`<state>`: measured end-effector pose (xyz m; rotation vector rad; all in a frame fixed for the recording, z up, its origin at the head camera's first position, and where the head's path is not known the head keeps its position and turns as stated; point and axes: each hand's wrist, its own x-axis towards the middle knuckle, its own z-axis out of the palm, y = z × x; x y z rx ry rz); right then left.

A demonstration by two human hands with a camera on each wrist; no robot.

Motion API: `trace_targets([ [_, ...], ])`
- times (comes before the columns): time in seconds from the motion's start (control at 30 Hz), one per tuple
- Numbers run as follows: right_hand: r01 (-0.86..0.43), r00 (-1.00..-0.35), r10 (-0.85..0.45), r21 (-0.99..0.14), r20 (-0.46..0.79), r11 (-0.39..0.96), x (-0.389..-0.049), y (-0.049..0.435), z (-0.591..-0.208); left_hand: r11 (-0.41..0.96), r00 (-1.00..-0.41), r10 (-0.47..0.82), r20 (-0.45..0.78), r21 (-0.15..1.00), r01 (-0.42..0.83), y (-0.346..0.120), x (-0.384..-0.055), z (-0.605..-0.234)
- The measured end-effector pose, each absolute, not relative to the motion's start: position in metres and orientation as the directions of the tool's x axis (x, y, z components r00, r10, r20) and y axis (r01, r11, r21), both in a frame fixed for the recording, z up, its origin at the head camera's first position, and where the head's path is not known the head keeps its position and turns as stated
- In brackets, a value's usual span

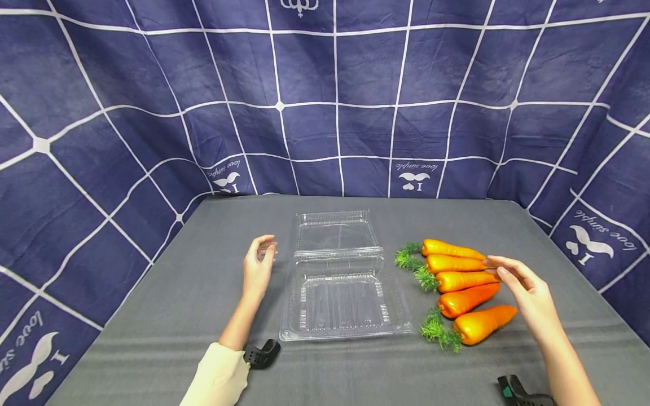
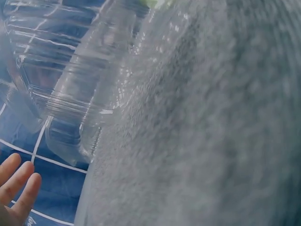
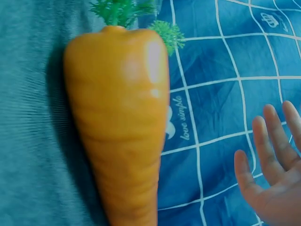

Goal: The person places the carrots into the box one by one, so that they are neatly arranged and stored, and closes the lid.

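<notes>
A clear plastic clamshell box [image 1: 340, 304] lies opened out on the grey cloth, its lid [image 1: 335, 235] hinged back on the far side. To its right are several orange carrots [image 1: 472, 299] with feathery green tops [image 1: 439, 332], laid in a row, tops to the left. My left hand [image 1: 259, 268], fingers loosely bent, hovers left of the box, apart from it. My right hand [image 1: 530, 296] is by the carrots' narrow ends with nothing in its grip; whether its fingertips touch one is unclear. One carrot [image 3: 120, 103] looms large in the right wrist view.
A grey cloth-covered table [image 1: 355, 375] lies under everything. Navy cloth with white grid lines [image 1: 365, 129] hangs behind and along both sides. Black wrist straps [image 1: 262, 355] show near both forearms.
</notes>
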<state>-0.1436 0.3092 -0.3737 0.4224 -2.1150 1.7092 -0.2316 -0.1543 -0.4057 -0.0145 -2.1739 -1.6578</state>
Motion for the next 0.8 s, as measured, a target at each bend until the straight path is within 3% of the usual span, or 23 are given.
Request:
trace_targets([
  [0.23,-0.449,-0.883,0.02,-0.856,0.469,0.257,-0.162,0.345,-0.422,0.106,-0.893,-0.312,0.325,0.946,0.307,-0.151,-0.235,-0.413],
  [0.43,-0.412,-0.894,0.038,-0.852,0.447,0.323,-0.158,0.347,-0.428,-0.018,-0.866,-0.336,0.37,0.917,0.399,-0.151,-0.236,-0.416],
  [0.57,-0.391,-0.897,0.057,-0.848,0.438,0.358,-0.143,0.335,-0.418,-0.085,-0.885,-0.307,0.349,0.917,0.39,-0.15,-0.235,-0.419],
  [0.8,-0.331,-0.892,0.059,-0.737,0.448,0.59,-0.126,0.316,-0.402,-0.109,-0.948,-0.17,0.269,0.951,0.289,-0.15,-0.234,-0.425],
])
